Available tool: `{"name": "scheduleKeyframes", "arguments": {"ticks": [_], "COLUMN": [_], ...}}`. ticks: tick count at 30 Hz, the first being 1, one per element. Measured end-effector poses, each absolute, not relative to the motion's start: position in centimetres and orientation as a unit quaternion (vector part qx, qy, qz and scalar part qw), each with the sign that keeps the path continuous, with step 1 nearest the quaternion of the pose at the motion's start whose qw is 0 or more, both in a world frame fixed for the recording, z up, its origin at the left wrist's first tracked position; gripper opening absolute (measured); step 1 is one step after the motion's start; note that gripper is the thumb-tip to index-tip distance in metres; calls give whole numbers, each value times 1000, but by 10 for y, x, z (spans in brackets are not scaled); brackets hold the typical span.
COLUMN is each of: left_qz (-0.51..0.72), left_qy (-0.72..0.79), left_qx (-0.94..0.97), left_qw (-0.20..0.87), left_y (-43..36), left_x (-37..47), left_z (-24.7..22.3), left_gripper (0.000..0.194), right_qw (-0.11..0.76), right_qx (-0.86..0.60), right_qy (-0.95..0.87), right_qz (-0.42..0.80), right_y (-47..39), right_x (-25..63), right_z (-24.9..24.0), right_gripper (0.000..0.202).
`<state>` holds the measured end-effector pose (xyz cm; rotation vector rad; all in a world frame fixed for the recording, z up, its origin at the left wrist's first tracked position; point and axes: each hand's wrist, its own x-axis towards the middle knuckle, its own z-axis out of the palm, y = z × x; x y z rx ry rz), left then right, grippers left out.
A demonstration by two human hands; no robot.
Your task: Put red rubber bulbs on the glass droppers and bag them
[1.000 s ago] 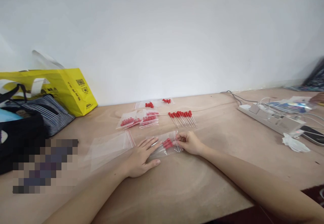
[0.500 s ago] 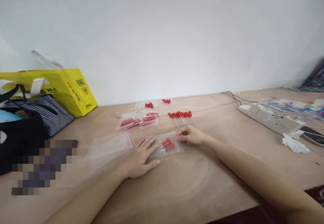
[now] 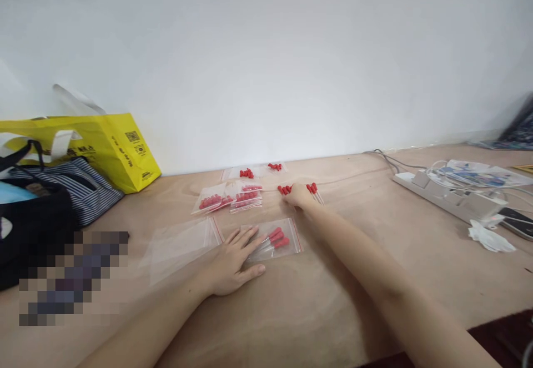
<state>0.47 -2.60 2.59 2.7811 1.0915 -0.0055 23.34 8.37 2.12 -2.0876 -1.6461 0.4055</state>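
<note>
My left hand (image 3: pixel 233 262) lies flat with fingers spread, pressing the left part of a clear zip bag (image 3: pixel 295 240) against the table. Inside that bag are several droppers with red bulbs (image 3: pixel 280 237), their clear stems running under my fingers. My right hand (image 3: pixel 300 196) reaches over a row of loose red-bulbed droppers (image 3: pixel 313 188) farther back and covers the middle of the row. Its fingertips are hidden behind the hand, so its grip does not show. Left of my left hand lie flat clear zip bags (image 3: pixel 179 243).
Filled zip bags (image 3: pixel 246 197) and heaps of red bulbs (image 3: pixel 246 174) sit toward the wall. At left are a yellow bag (image 3: pixel 120 146), a striped pouch (image 3: pixel 89 182) and a blurred patch. A power strip (image 3: pixel 441 198), crumpled tissue (image 3: pixel 491 237) and phone (image 3: pixel 518 221) lie right.
My right hand has left the bag's red-edged opening and moved back onto the row of loose droppers. My left hand stays on the bag.
</note>
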Motion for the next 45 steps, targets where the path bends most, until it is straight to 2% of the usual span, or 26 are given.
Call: {"name": "scheduleKeyframes", "arguments": {"ticks": [9,11,14,15,17,19,21,23,30,35,39,45], "left_qz": [-3,1,7,7,4,2,3,3,-4,-6,-7,0], "left_qy": [361,359,355,355,359,362,364,369,370,372,368,363], "left_qx": [930,931,933,933,931,930,928,926,926,925,927,930], "left_qw": [73,69,62,62,66,71,74,75,75,74,71,62], "left_y": [-26,-25,-24,-24,-24,-25,-25,-26,-25,-24,-24,-22], "left_x": [3,3,3,3,4,4,5,5,6,5,4,3], "left_z": [25,24,22,22,22,22,22,22,22,21,20,18], "left_gripper": [60,59,59,59,60,61,62,62,62,63,63,62], "right_qw": [255,300,443,480,530,557,567,567,522,436,437,355], "right_qx": [-717,-673,-548,-519,-479,-464,-461,-461,-436,-460,-455,-421], "right_qy": [-633,-656,-652,-631,-591,-557,-529,-501,-442,-545,-577,-627], "right_qz": [145,162,279,320,374,404,431,464,585,549,519,551], "right_y": [64,49,23,15,1,-8,-12,-15,-23,-26,-25,-21], "right_x": [243,252,266,270,274,275,272,267,258,262,260,256], "right_z": [36,36,26,21,10,1,-6,-9,-10,-9,-11,-10], "right_gripper": [25,22,22,26,47,72,84,81,37,38,40,32]}}
